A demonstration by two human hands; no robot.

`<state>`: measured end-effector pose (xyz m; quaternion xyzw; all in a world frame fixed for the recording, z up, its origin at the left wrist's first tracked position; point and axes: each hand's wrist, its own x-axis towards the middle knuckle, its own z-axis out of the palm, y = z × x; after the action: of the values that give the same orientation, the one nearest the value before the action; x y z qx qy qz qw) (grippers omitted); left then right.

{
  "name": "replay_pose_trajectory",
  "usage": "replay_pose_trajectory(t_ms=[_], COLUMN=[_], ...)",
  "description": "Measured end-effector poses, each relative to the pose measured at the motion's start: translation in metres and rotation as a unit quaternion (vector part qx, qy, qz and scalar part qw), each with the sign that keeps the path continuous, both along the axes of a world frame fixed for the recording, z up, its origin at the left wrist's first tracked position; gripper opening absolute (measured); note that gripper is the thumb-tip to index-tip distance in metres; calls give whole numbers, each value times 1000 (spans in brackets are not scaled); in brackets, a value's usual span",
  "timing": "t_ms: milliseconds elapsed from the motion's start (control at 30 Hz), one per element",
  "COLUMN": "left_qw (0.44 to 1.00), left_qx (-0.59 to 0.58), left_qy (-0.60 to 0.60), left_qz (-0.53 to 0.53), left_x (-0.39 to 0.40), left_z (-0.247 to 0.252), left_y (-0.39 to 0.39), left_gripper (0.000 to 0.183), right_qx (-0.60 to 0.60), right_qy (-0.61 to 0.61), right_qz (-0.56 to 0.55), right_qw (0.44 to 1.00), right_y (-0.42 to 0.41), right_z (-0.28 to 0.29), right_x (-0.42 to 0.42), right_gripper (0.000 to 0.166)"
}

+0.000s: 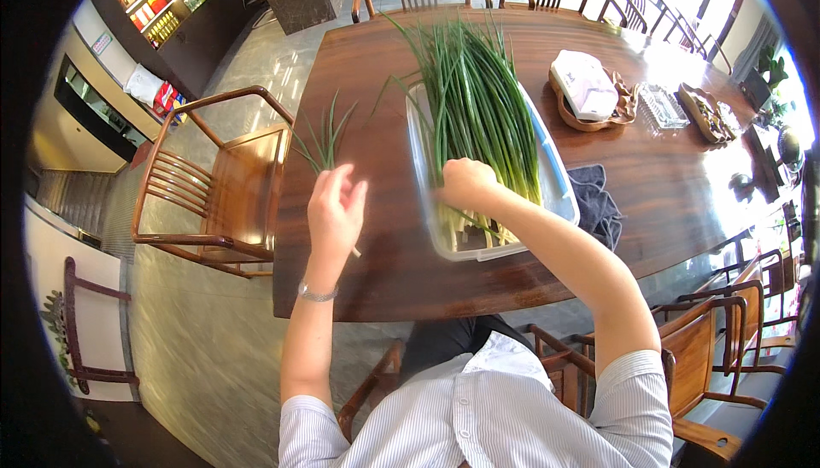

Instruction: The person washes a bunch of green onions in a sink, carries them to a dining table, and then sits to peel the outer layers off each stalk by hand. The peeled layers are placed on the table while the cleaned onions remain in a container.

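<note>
A shallow clear plastic tray (562, 194) with blue side clips stands on a dark wooden table. A thick bundle of green onions (477, 96) lies in it, green tops reaching over the far rim and pale ends towards me. My right hand (469, 181) is closed at the left part of the bundle, around lower stalks; its fingertips are hidden. To the left of the tray, my left hand (336, 202) is over a few separate green onions (325, 141). Their tops spread out beyond my fingers and a white end shows by my palm. Whether the fingers grip them is unclear.
A dark cloth (596, 202) lies against the tray's right side. Farther right on the table (672, 212) are a tissue pack (583, 85) in a carved wooden holder, a glass dish (663, 107) and another wooden tray (705, 112). A wooden armchair (240, 180) stands at the left edge.
</note>
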<state>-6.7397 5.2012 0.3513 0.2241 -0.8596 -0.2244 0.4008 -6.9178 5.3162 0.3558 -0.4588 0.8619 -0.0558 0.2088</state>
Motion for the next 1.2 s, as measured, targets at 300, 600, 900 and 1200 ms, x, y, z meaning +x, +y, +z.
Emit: replay_pose_trajectory(t_ms=[300, 600, 900, 1200], left_qw=[965, 894, 823, 791], left_qx=[185, 384, 496, 520], left_qy=[-20, 17, -4, 38], left_qz=[-183, -231, -277, -321], left_x=[-55, -96, -88, -88], left_z=[42, 56, 62, 62], left_y=[31, 48, 33, 38], left_gripper=[13, 13, 19, 16], right_qx=[-228, -263, -442, -386], right_qy=[-242, -190, -212, -445], right_qz=[-45, 77, -11, -48], right_qw=[942, 943, 871, 807], right_y=[39, 70, 61, 64], right_z=[28, 27, 34, 36], right_x=[-18, -24, -17, -16], right_gripper=[26, 27, 28, 18])
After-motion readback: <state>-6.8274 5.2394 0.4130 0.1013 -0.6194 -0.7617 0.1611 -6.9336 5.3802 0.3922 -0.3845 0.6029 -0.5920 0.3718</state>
